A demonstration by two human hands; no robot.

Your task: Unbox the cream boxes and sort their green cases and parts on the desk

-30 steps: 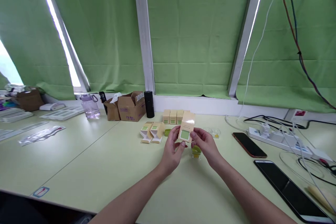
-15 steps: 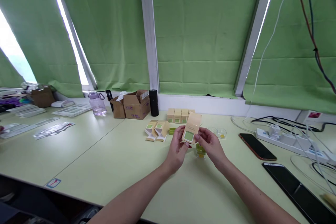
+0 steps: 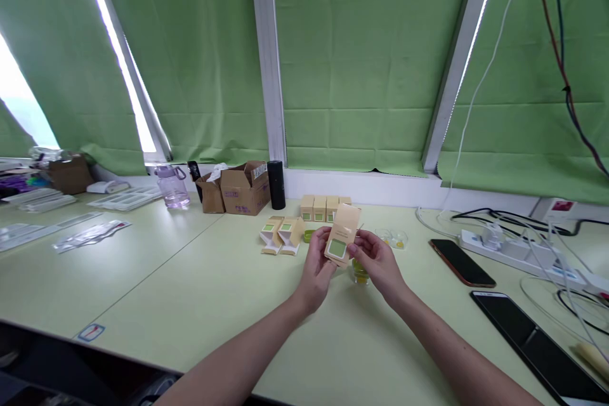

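Observation:
A small tan cardboard box with a green-backed window is held up above the table, its printed face toward me. My left hand grips it along the left side, the fingers behind it. From the right, my right hand pinches its lower edge, thumb in front. Partly hidden below the box, a green-lidded jar stands on the table. Two opened tan boxes lie to the left, near a green lid-like piece. A row of several closed boxes stands behind.
Clear round containers lie right of my hands. Further right are a phone, a larger dark device and a power strip with cables. A brown carton, black cylinder and purple bottle stand at the back left.
The whole view has shifted slightly, so everything sits a little further left. The box has turned slightly more upright between my hands; both keep their hold.

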